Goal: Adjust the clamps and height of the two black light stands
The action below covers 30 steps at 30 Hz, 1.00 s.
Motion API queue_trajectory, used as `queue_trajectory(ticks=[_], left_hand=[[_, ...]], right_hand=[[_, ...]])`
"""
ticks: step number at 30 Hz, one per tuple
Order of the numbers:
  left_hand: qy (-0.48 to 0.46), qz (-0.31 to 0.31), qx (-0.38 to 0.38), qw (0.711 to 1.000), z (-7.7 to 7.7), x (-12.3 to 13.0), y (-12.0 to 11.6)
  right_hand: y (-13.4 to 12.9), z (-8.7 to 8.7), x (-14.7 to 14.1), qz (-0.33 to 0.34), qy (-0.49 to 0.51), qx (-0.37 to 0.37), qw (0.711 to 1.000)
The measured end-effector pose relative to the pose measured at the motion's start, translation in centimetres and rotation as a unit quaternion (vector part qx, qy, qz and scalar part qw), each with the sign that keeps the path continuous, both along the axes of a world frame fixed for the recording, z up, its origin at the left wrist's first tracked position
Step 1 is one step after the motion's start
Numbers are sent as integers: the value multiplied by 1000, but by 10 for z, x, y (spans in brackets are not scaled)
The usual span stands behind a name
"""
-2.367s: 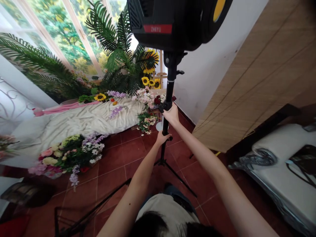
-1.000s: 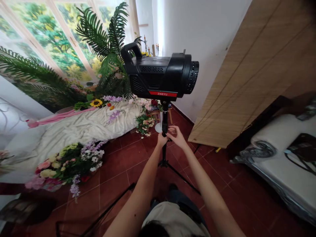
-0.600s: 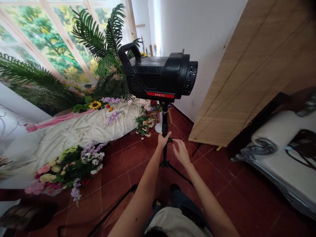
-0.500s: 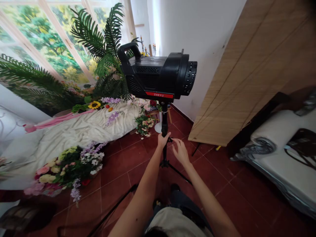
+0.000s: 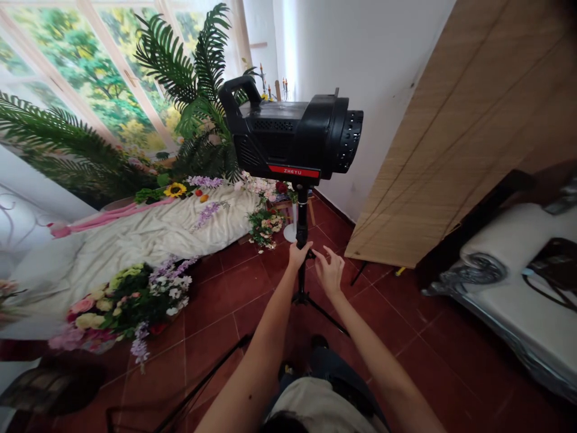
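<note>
A black studio light [image 5: 288,138] with a top handle and a red ZHEYU label is mounted upright on a black light stand [image 5: 302,276]. Wrapped round the stand's pole, just below the light's mount, is my left hand [image 5: 297,255]. To the right of the pole, my right hand [image 5: 330,269] has its fingers curved and apart. Its thumb side is at the small black locking knob [image 5: 311,254]; whether it touches the knob I cannot tell. My left hand hides part of the pole.
Stand legs spread over the red tiled floor [image 5: 216,319]. A cream-draped platform [image 5: 148,234] with flower bunches [image 5: 121,300] lies left, palm leaves [image 5: 180,72] behind. A bamboo blind [image 5: 406,150] leans right, beside a white sofa [image 5: 518,270] with silver carving.
My right hand has shifted slightly left, and its fingers have lifted and spread near the knob. My left hand keeps its hold on the pole. The view has shifted slightly.
</note>
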<state>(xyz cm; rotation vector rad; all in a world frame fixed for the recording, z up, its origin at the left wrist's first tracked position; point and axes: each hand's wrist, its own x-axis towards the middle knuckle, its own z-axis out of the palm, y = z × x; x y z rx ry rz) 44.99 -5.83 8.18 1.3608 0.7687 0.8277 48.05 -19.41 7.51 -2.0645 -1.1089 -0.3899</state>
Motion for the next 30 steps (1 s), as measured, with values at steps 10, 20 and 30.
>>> queue_trajectory(ticks=[10,20,30], left_hand=[[-2,3,10,1000,-5,2,3],[-5,-4,26,1000,-12,2,2],[-7,8,11,1000,-12,4,2]], right_hand=[[-1,14,15,17,27,39,999],[19,11,12,91,466,131,870],[21,27,16,189,799,103,562]])
